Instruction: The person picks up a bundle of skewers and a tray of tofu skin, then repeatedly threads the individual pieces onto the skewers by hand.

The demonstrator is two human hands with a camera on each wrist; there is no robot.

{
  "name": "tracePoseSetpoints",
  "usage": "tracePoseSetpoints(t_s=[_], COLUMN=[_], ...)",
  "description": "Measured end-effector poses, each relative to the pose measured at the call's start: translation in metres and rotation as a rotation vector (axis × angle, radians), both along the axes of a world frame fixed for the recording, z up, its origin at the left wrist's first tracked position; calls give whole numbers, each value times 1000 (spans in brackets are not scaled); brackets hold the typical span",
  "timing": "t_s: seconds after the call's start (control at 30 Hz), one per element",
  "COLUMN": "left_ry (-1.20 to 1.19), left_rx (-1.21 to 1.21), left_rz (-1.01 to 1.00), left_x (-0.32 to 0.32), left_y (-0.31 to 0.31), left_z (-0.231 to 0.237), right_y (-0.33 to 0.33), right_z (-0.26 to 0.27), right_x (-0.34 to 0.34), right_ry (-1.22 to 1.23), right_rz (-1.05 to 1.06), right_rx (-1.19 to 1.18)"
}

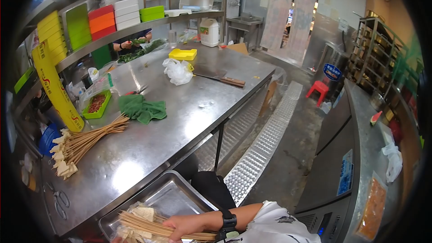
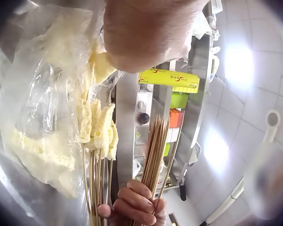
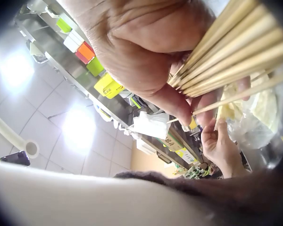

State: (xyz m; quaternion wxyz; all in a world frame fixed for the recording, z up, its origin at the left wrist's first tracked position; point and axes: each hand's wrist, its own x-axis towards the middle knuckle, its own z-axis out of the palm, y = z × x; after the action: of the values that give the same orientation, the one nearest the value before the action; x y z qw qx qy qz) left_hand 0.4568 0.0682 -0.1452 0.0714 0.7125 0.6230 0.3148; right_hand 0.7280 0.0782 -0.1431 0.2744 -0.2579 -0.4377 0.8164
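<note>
My right hand (image 1: 182, 226) grips a thick bundle of bamboo skewers (image 1: 146, 226) over a metal tray (image 1: 180, 189). In the right wrist view its thumb and fingers close round the sticks, with one skewer angled apart from the rest. My left hand (image 3: 224, 149) pinches a pale yellow tofu-like piece (image 3: 230, 109) near that lone skewer's end; in the left wrist view most of its fingers are hidden. Several loaded skewers, with folded pale pieces (image 2: 100, 127) on them, hang below the left hand. Beside them lies a clear plastic bag (image 2: 47, 89) with more pieces.
On the steel table (image 1: 180, 130) lie a pile of loaded skewers (image 1: 94, 139), scissors (image 1: 60, 201), a green cloth (image 1: 143, 108), a green tray of reddish food (image 1: 96, 105) and a cleaver (image 1: 225, 80). A counter (image 1: 366, 135) stands at the right.
</note>
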Motion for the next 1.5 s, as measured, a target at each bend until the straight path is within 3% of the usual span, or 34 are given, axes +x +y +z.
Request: tracePoseSetpoints(t_s=[0.2, 0.3, 0.37, 0.43, 0.53, 0.57, 0.63, 0.67, 0.73, 0.77, 0.83, 0.87, 0.97, 1.0, 1.2, 1.3, 1.5], left_ry=[27, -141, -790, -750, -1133, -1132, -284, -283, -1194, -1192, -835, -834, 42, 118, -231, -111, -240], left_rx=[212, 231, 94, 104, -67, -66, 37, 37, -267, -269, -201, -203, 184, 120, -288, -194, -251], left_rz=[-83, -80, 51, 105, 153, 149, -105, -106, 152, 155, 112, 118, -163, -177, -173, -268, -195], left_x=[-1, -16, -17, -18, -23, -31, -42, -28, 8, 8, 8, 7, 6, 10, 14, 9, 4], left_y=[-5, -5, -4, 1, 4, 6, 10, 8, -2, -3, -5, -6, -7, -12, -14, -10, -5], left_z=[3, -17, -24, -18, -20, -27, -37, -26, 4, 2, -4, -6, -10, -2, -20, -25, -48], right_y=[-6, -7, -6, -5, -3, -3, -3, -3, -7, -6, -7, -6, -5, -4, -2, -2, 6], right_z=[26, 29, 19, 9, -2, -7, -11, -11, -14, -14, -16, -19, -31, -34, -38, -34, -32], right_x=[7, 9, 6, 4, 1, 0, -3, -4, -9, -9, -10, -10, -14, -15, -14, -12, -7], right_ry=[-60, -65, -44, -24, -14, -20, -24, -42, -51, -71, -89, -84, -38, 2, -75, -76, -104], right_rz=[-4, 5, -6, -15, -15, -17, -21, -18, -16, -19, -17, -27, -27, -21, 0, -4, 22], right_rx=[9, 6, -3, -12, 11, 25, 42, 49, 50, 48, 39, 48, 45, 33, 80, 117, 60])
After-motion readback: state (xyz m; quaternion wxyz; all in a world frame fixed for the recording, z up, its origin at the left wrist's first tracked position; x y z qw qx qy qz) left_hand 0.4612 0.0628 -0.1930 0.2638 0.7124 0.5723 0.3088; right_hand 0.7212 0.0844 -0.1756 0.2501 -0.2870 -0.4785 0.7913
